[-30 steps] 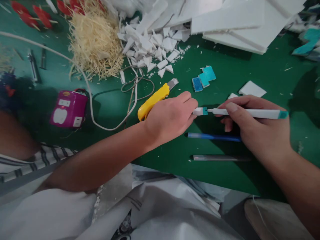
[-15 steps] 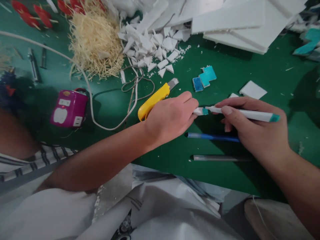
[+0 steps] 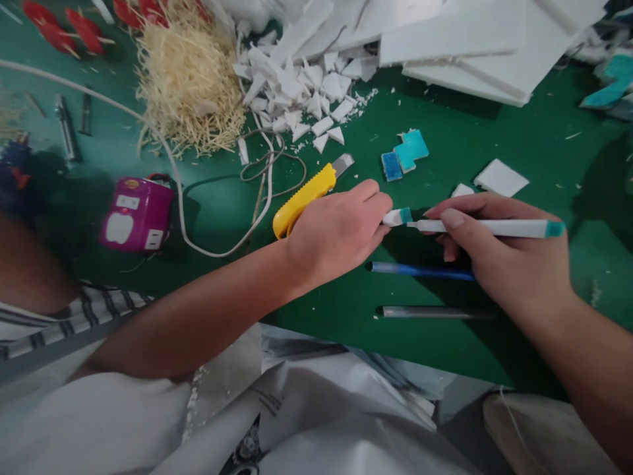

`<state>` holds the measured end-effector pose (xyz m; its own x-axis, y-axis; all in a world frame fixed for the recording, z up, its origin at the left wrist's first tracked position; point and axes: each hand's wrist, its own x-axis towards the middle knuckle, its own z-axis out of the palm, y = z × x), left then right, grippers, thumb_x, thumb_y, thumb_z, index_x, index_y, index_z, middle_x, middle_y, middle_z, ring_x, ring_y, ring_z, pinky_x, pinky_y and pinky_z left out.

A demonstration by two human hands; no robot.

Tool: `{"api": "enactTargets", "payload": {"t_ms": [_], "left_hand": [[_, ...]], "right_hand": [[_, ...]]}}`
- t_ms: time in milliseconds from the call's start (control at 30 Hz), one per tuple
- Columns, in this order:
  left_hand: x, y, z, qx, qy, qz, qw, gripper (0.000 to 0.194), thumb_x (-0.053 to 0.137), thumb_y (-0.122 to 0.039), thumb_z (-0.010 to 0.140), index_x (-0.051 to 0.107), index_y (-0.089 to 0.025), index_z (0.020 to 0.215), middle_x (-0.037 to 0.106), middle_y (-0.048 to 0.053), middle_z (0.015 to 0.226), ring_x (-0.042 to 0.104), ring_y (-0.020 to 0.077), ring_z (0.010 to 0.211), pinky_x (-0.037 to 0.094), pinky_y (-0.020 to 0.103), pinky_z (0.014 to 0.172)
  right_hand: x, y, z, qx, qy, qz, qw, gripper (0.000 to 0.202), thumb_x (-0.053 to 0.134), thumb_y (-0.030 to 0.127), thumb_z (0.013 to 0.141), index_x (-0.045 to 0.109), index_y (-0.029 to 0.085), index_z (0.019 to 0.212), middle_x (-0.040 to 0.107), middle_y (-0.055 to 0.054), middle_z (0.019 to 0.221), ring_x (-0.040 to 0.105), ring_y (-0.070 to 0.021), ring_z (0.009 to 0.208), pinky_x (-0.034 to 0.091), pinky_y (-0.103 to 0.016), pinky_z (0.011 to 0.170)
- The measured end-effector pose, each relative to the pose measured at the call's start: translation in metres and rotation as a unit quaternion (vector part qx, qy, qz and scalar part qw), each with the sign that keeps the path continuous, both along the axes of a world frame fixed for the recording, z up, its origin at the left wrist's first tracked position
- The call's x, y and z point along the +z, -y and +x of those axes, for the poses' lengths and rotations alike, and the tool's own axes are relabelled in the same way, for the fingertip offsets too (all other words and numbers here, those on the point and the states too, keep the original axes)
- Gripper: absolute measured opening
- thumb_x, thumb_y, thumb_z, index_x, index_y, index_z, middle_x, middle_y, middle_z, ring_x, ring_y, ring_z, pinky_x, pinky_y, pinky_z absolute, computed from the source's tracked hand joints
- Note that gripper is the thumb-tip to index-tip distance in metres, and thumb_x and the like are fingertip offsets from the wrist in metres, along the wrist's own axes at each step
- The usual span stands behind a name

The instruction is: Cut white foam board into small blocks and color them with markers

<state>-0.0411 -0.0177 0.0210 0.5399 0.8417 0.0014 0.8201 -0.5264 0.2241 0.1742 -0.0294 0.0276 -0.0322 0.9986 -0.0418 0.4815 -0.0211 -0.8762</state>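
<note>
My left hand [image 3: 341,227] pinches a small white foam piece [image 3: 394,218] whose right end is teal. A white marker [image 3: 519,228] with a teal end is gripped in my right hand [image 3: 514,257], its tip at the lower right of the foam piece's teal end. Below the hands lie a blue pen [image 3: 420,270] and a grey pen [image 3: 435,313]. A yellow utility knife [image 3: 306,198] with its blade out lies beside my left hand. Above the hands are light blue pieces [image 3: 411,150] and a darker blue piece [image 3: 391,167].
White foam scraps [image 3: 301,86] and pale straw [image 3: 192,79] are heaped at the back, beside large white foam sheets [image 3: 455,39]. A purple power adapter [image 3: 136,214] and a white cable [image 3: 173,165] lie left. A white foam square [image 3: 501,178] is at right.
The foam piece has tilted slightly, showing more of its teal end. The marker has turned closer to level, its tip slightly lower and its teal end moved right and up.
</note>
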Motion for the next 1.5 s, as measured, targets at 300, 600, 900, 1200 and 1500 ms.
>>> {"api": "enactTargets", "payload": {"t_ms": [300,600,900,1200,1500], "left_hand": [[-0.0002,-0.0006,0.0002,-0.005,-0.002,-0.004,1.0,0.021,0.057,-0.031,0.108,0.074,-0.018,0.111,0.07,0.005,0.102,0.071,0.0198,0.084,0.041,0.03,0.061],[-0.0002,-0.0011,-0.0005,-0.01,-0.005,-0.001,1.0,0.022,0.057,-0.03,0.108,0.074,-0.018,0.112,0.07,0.006,0.102,0.07,0.0197,0.082,0.042,0.031,0.061],[0.0006,-0.0005,0.0,-0.006,-0.012,-0.011,1.0,0.022,0.056,-0.03,0.108,0.074,-0.018,0.114,0.069,0.006,0.104,0.071,0.0203,0.084,0.043,0.031,0.062],[0.0032,-0.0005,0.0011,0.0,-0.026,-0.021,0.999,0.023,0.057,-0.031,0.108,0.075,-0.018,0.116,0.07,0.007,0.106,0.071,0.021,0.086,0.043,0.032,0.063],[0.001,-0.0003,0.0002,-0.005,-0.015,-0.016,1.0,0.022,0.057,-0.03,0.108,0.074,-0.018,0.116,0.07,0.007,0.103,0.072,0.0222,0.087,0.042,0.032,0.062]], "right_hand": [[-0.0014,-0.0009,-0.0008,-0.006,-0.009,-0.008,1.0,0.011,0.081,0.038,0.086,0.083,0.027,0.085,0.063,0.003,0.054,0.056,-0.0152,0.048,0.043,-0.03,0.046],[-0.0015,-0.0001,-0.0011,-0.016,-0.007,-0.005,1.0,0.014,0.078,0.038,0.089,0.083,0.026,0.084,0.064,0.001,0.055,0.058,-0.0158,0.05,0.044,-0.03,0.048],[0.0018,-0.001,-0.0041,-0.026,-0.001,0.001,1.0,0.012,0.077,0.028,0.085,0.083,0.024,0.076,0.064,0.0,0.052,0.057,-0.0142,0.048,0.042,-0.029,0.046],[0.0017,-0.0009,-0.0024,-0.018,-0.01,-0.015,1.0,0.016,0.078,0.031,0.085,0.081,0.023,0.071,0.065,-0.001,0.052,0.055,-0.0136,0.047,0.039,-0.029,0.044],[0.0032,-0.0004,-0.0028,-0.054,-0.071,-0.002,0.996,0.012,0.09,0.028,0.075,0.08,0.022,0.073,0.07,-0.001,0.06,0.055,-0.0109,0.042,0.041,-0.027,0.04]]}}
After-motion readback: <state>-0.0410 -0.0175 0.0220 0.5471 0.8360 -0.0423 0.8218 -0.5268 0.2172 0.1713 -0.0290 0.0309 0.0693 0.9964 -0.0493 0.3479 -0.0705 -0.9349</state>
